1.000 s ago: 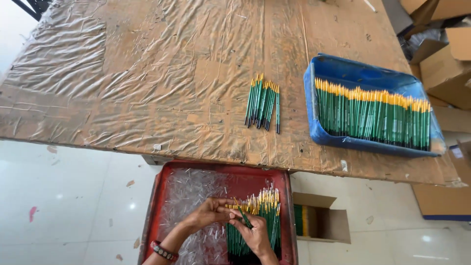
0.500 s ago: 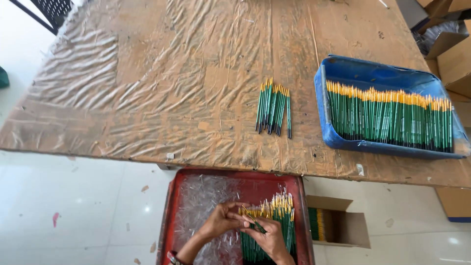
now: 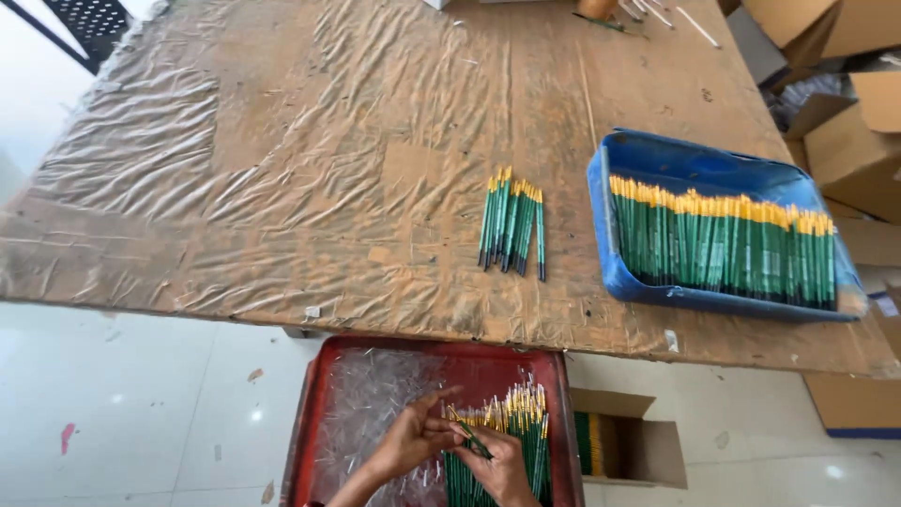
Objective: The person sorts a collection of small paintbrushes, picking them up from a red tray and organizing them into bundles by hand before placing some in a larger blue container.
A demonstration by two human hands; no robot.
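One green brush point(image 3: 472, 439), tilted up-left

Bright, even daylight. Glare on white floor point(image 3: 141, 413) and crinkled plastic table cover point(image 3: 282, 188), strongest upper left. Shadows soft. Slight motion blur throughout; wide-angle bending at edges.
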